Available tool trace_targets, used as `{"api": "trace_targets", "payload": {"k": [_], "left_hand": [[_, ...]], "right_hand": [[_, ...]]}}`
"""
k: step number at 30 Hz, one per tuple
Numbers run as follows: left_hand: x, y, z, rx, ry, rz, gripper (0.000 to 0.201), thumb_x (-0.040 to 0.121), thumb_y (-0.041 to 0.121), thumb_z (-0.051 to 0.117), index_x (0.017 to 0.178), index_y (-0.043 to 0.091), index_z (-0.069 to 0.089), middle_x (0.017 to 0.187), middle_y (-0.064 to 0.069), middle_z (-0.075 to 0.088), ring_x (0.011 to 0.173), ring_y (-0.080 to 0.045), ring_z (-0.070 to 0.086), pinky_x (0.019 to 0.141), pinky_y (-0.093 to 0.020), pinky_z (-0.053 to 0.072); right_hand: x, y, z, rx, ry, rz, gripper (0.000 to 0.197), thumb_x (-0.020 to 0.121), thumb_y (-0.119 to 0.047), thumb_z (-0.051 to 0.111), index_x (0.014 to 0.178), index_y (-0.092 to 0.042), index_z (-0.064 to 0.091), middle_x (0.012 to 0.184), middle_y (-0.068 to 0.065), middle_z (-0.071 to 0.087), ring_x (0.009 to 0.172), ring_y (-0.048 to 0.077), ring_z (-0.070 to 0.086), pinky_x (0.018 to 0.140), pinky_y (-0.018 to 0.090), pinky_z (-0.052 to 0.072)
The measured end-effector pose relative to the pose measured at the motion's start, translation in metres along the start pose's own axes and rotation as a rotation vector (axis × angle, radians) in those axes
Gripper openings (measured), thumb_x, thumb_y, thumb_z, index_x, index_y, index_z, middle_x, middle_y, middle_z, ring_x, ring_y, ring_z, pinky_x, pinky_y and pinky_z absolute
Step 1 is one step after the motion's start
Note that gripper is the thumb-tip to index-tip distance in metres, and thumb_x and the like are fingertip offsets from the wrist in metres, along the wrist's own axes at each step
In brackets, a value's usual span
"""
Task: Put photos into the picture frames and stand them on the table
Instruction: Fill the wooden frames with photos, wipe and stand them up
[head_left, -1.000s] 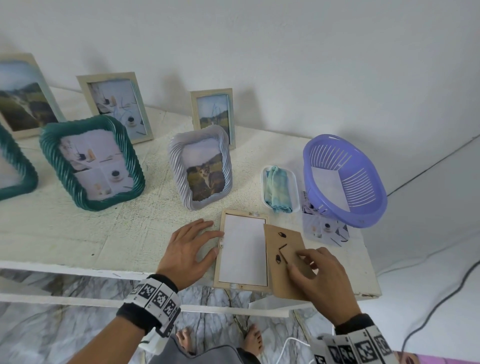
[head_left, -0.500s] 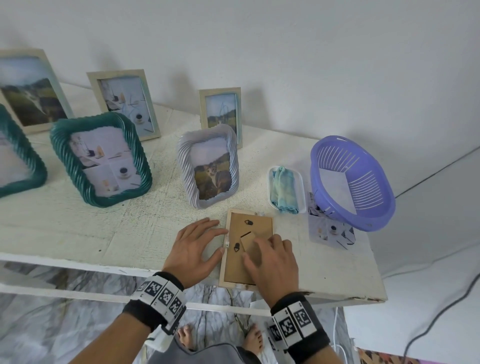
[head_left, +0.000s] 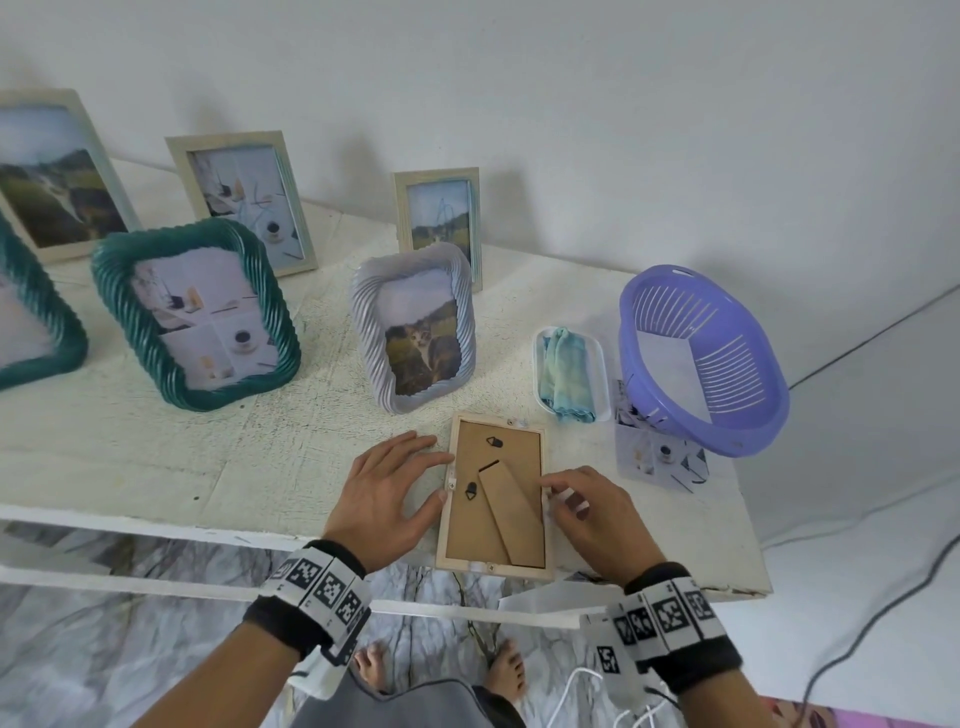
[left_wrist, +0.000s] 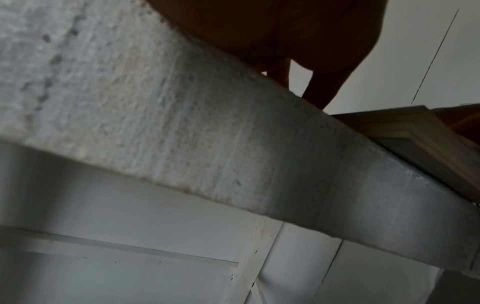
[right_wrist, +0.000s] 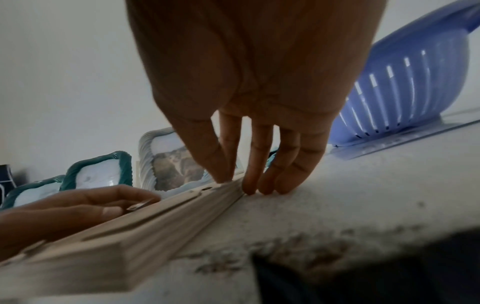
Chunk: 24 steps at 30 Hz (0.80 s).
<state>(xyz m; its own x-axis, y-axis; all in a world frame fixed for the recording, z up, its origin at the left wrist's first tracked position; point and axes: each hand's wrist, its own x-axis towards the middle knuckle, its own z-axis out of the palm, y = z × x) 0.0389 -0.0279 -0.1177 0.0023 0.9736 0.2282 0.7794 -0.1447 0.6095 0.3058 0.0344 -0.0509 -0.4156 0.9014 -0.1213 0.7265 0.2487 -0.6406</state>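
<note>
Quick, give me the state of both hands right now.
Left hand: open, fingers straight, thumb touching the left edge of the frame.
Right hand: open, fingertips touching the frame's right edge, holding nothing.

The tabletop is rough, matt white paint. The wooden frame at its near edge is pale and matt, with a brown fibreboard back. The lilac basket is smooth plastic; the green frame looks glossy.

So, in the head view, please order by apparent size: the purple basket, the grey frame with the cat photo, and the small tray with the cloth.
1. Purple basket, largest.
2. Grey frame, close behind; the two sit at a similar distance, so this order is fairly safe.
3. Tray, clearly smallest.
</note>
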Motion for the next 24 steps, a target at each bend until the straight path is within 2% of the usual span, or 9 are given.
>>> {"api": "trace_targets", "payload": {"k": [2, 7, 11, 16, 20, 24], "left_hand": [[0.000, 0.000, 0.000, -0.004, -0.002, 0.001, 0.041, 0.091, 0.052, 0.045, 0.127, 0.038, 0.057, 0.141, 0.013, 0.051, 0.139, -0.009, 0.036, 0.111, -0.034, 0.026], [0.001, -0.001, 0.001, 0.000, -0.005, -0.003, 0.041, 0.091, 0.053, 0.045, 0.128, 0.038, 0.056, 0.141, 0.013, 0.051, 0.140, -0.010, 0.036, 0.111, -0.037, 0.029], [0.001, 0.000, 0.000, 0.006, -0.005, 0.001, 0.041, 0.091, 0.052, 0.045, 0.127, 0.037, 0.057, 0.141, 0.012, 0.051, 0.140, -0.011, 0.036, 0.111, -0.037, 0.029], [0.000, -0.001, 0.000, 0.002, 0.003, 0.006, 0.042, 0.091, 0.052, 0.045, 0.127, 0.034, 0.057, 0.141, 0.011, 0.052, 0.139, -0.011, 0.037, 0.112, -0.037, 0.029], [0.000, 0.002, 0.001, -0.007, 0.015, 0.025, 0.029, 0.090, 0.050, 0.048, 0.113, 0.035, 0.056, 0.137, 0.012, 0.055, 0.138, -0.010, 0.038, 0.112, -0.036, 0.029], [0.000, 0.002, -0.001, -0.018, 0.027, 0.028, 0.025, 0.090, 0.051, 0.047, 0.108, 0.037, 0.058, 0.137, 0.012, 0.054, 0.137, -0.009, 0.038, 0.111, -0.034, 0.028]], "right_hand": [[0.003, 0.004, -0.006, 0.012, -0.067, -0.013, 0.027, 0.088, -0.012, 0.062, 0.094, -0.038, 0.062, 0.094, -0.009, 0.061, 0.079, 0.005, 0.057, 0.071, 0.015, 0.044], [0.019, 0.006, -0.018, -0.020, -0.230, -0.020, 0.018, 0.087, -0.016, 0.065, 0.087, -0.032, 0.059, 0.090, -0.003, 0.058, 0.074, 0.005, 0.052, 0.069, 0.012, 0.041], [0.029, 0.006, -0.024, -0.049, -0.346, -0.036, 0.011, 0.088, -0.024, 0.066, 0.087, -0.028, 0.056, 0.086, -0.002, 0.057, 0.074, 0.008, 0.049, 0.069, 0.017, 0.040], [0.032, 0.006, -0.019, -0.102, -0.313, -0.066, 0.019, 0.090, -0.030, 0.064, 0.082, -0.022, 0.050, 0.083, -0.003, 0.058, 0.071, 0.009, 0.047, 0.064, 0.020, 0.039], [0.029, 0.006, -0.013, -0.117, -0.251, -0.062, 0.021, 0.092, -0.031, 0.061, 0.080, -0.019, 0.049, 0.076, -0.001, 0.059, 0.067, 0.009, 0.048, 0.064, 0.026, 0.042], [0.026, 0.002, -0.009, -0.128, -0.212, -0.058, 0.023, 0.093, -0.029, 0.059, 0.080, -0.014, 0.048, 0.072, 0.002, 0.058, 0.063, 0.010, 0.045, 0.060, 0.024, 0.038]]}}
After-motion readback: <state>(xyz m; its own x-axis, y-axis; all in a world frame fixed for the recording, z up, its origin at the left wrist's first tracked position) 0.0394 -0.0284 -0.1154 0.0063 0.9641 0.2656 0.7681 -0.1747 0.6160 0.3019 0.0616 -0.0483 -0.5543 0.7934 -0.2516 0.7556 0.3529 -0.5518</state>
